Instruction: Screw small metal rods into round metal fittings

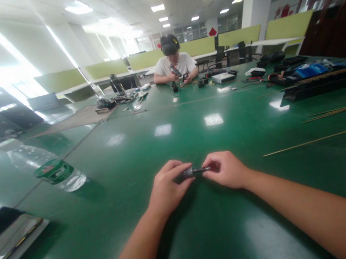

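Just above the green tabletop, my left hand is closed around a screwdriver-like tool with a grey cylindrical body. A thin dark shaft runs out of it to the right. My right hand pinches the far end of that shaft between thumb and fingers. The tool lies level between the two hands, which are a short gap apart. Most of its body is hidden inside my left hand, and the shaft's tip is covered by my right fingers.
A water bottle is at the left, above a flat tray-like object. Thin brass-coloured rods lie at the right, near a blue bundle. Across the green table, a person handles a tool among small parts.
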Demonstrator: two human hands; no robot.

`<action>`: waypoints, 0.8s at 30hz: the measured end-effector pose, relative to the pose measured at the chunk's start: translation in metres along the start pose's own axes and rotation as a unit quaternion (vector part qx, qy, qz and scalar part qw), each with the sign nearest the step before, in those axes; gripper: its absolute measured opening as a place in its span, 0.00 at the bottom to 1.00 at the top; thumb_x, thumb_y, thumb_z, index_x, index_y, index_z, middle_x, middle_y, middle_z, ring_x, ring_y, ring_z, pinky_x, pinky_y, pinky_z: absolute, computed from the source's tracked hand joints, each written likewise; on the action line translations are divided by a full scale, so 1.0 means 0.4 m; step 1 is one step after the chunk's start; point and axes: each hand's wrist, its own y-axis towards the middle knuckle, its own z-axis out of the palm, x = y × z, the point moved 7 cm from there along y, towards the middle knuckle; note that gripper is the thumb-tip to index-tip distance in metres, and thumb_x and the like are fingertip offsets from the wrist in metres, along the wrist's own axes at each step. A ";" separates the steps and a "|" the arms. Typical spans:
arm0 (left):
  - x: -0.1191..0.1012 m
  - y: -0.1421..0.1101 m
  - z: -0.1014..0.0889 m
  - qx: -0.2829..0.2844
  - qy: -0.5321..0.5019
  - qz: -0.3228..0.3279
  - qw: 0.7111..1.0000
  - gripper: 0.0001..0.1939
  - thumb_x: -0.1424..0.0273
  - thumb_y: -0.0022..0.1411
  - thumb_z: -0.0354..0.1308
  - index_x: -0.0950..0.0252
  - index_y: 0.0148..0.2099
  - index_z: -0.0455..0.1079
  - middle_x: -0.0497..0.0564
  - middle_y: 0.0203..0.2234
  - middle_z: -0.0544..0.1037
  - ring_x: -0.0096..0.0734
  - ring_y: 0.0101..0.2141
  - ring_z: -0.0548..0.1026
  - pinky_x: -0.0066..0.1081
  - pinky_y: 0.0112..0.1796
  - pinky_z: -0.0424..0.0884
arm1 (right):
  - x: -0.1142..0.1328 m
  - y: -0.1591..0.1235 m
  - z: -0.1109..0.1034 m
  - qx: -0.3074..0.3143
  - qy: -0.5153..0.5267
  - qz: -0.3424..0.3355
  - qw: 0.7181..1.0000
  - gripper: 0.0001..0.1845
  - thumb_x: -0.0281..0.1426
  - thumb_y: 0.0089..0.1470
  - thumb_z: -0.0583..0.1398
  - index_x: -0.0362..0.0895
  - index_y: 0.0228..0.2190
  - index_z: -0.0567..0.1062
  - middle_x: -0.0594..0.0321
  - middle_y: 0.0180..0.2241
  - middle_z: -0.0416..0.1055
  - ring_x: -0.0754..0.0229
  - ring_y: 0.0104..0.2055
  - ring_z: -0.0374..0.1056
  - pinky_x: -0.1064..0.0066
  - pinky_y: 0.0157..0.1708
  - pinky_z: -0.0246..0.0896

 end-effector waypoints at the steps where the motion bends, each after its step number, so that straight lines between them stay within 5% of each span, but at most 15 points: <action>1: 0.001 0.000 -0.001 0.000 0.001 0.000 1.000 0.15 0.71 0.57 0.66 0.57 0.48 0.77 0.50 0.40 0.77 0.31 0.40 0.75 0.31 0.43 0.73 | 0.000 0.000 0.000 0.000 0.001 0.001 1.000 0.03 0.26 0.48 0.66 0.43 0.30 0.79 0.65 0.26 0.75 0.63 0.26 0.67 0.73 0.28 0.60; 24: 0.019 0.000 -0.014 -0.002 0.016 -0.018 1.000 0.16 0.72 0.56 0.67 0.55 0.48 0.77 0.47 0.41 0.76 0.29 0.40 0.75 0.30 0.44 0.73 | -0.014 0.003 0.001 -0.009 -0.005 0.011 1.000 0.03 0.27 0.48 0.65 0.43 0.29 0.79 0.65 0.25 0.74 0.63 0.25 0.67 0.73 0.27 0.59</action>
